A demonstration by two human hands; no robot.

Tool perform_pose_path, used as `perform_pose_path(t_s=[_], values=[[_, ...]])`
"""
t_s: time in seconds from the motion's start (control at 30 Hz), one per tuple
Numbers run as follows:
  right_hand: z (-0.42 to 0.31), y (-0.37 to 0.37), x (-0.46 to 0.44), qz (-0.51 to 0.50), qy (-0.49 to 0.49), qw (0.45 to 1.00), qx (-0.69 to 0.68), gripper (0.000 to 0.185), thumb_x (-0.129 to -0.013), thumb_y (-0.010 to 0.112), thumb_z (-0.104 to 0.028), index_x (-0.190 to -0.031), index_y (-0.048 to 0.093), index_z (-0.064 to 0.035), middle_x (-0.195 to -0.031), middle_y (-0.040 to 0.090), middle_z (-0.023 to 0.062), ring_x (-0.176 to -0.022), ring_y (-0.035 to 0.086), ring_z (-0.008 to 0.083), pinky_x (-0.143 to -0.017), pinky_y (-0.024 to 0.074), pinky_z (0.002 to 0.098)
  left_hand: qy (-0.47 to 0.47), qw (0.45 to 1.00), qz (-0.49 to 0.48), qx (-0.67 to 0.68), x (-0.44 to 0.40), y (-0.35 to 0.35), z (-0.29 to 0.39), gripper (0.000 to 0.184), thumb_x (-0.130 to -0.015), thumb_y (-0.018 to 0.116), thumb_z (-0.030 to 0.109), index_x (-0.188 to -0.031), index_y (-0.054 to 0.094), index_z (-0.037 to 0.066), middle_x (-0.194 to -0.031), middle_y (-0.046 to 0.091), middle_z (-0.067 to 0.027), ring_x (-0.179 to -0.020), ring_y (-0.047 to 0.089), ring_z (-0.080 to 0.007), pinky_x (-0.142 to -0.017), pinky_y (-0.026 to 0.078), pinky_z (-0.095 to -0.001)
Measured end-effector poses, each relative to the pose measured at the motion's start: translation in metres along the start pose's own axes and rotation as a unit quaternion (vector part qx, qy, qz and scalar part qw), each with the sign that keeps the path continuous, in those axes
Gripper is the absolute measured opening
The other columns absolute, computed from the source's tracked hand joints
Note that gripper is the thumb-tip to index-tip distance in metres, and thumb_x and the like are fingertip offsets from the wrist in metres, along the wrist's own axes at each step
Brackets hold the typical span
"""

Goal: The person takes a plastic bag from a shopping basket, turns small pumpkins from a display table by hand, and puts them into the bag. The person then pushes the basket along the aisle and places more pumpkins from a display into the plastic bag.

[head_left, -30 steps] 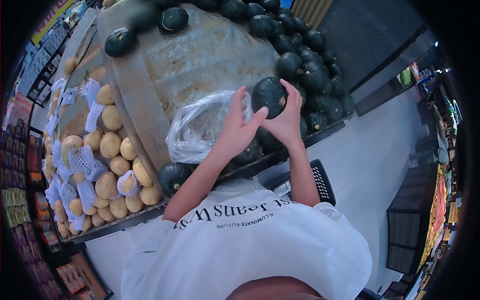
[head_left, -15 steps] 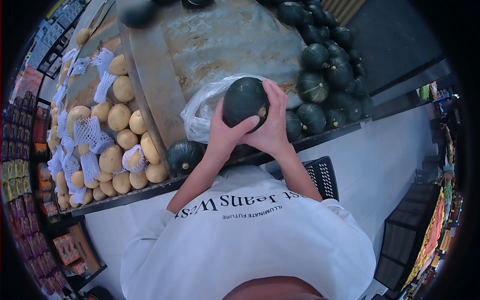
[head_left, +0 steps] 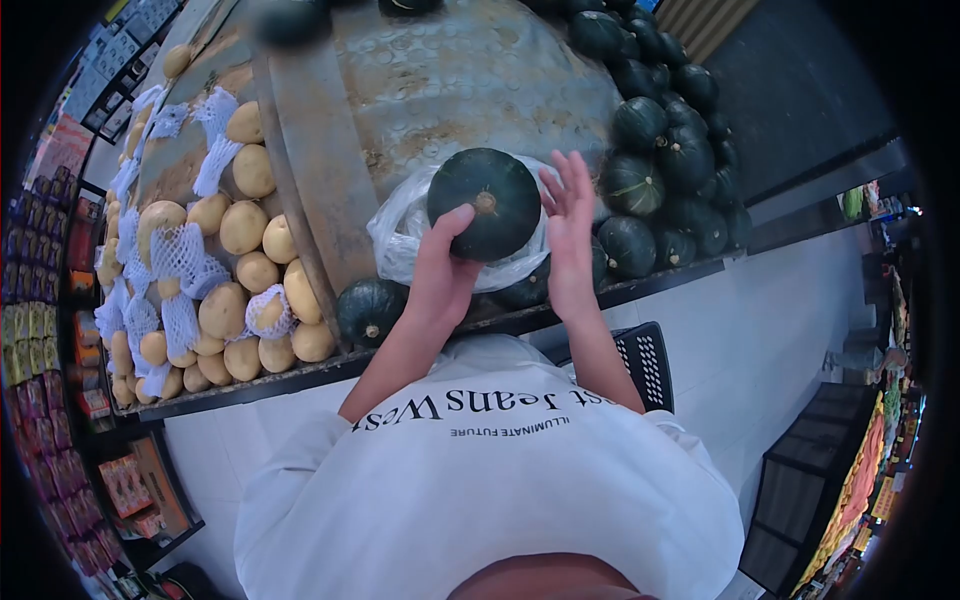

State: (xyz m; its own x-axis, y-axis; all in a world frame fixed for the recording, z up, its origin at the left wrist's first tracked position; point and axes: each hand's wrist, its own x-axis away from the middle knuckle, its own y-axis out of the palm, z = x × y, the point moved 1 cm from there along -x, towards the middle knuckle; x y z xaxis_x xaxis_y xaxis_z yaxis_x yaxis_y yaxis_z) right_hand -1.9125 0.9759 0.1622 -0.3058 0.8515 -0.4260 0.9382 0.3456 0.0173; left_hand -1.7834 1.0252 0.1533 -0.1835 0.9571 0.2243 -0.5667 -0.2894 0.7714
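Note:
A dark green pumpkin [head_left: 496, 212], its tan stem scar facing up, rests in my left hand [head_left: 446, 265], whose thumb lies across its top near the stem; the other fingers are hidden beneath. To the right of the pumpkin, my right hand [head_left: 570, 225] is apart from it, with fingers stretched out and nothing in them. Under and behind the held pumpkin lies a clear plastic bag [head_left: 396, 235] on the stand. Another dark green pumpkin [head_left: 371, 311] sits by my left forearm.
Several more pumpkins [head_left: 640, 125] are piled to the right. Pale round melons [head_left: 241, 228], some in white foam nets [head_left: 178, 262], fill the left side behind a divider [head_left: 300, 200]. A black basket [head_left: 645, 365] is below the stand's edge, by my right forearm.
The pumpkin has turned so its stem end faces up. My right hand has let go of it and moved right, fingers opening; the left hand still holds it.

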Motion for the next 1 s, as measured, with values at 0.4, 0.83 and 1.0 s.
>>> perform_pose_path(t_s=[0.4,0.83,1.0], values=[[-0.007,0.016,0.012,0.021,0.254,0.862,-0.438,0.061,-0.096,0.036,-0.043,-0.143,0.025,-0.0068,-0.143,0.034,0.0122,-0.131,0.034,0.0246,-0.107,0.0297,0.0383,0.363,0.812,-0.056,-0.453,0.003,0.004,-0.005,0.071,-0.065,0.078,0.011,-0.126,0.044,0.0,-0.116,0.057,-0.0163,-0.107,0.058,-0.0232,-0.094,0.043,-0.0324],[0.014,0.008,-0.001,-0.032,0.235,0.683,-0.691,0.086,-0.079,0.046,-0.067,-0.139,0.033,-0.0073,-0.142,0.029,0.0261,-0.127,0.033,0.0495,-0.103,0.03,0.0614,0.374,0.706,-0.111,-0.591,0.02,0.004,0.008,0.112,-0.06,0.084,0.032,-0.143,0.016,-0.001,-0.148,0.018,-0.0219,-0.138,0.019,-0.0334,-0.111,0.02,-0.0439],[0.013,0.007,-0.001,-0.034,0.222,0.733,-0.641,0.089,-0.077,0.047,-0.068,-0.141,0.03,-0.0086,-0.145,0.026,0.0247,-0.128,0.032,0.048,-0.104,0.0304,0.0595,0.323,0.756,-0.123,-0.555,0.016,0.004,0.0,0.113,-0.06,0.085,0.03,-0.143,0.015,-0.002,-0.146,0.024,-0.0213,-0.136,0.025,-0.0325,-0.11,0.022,-0.0427]])
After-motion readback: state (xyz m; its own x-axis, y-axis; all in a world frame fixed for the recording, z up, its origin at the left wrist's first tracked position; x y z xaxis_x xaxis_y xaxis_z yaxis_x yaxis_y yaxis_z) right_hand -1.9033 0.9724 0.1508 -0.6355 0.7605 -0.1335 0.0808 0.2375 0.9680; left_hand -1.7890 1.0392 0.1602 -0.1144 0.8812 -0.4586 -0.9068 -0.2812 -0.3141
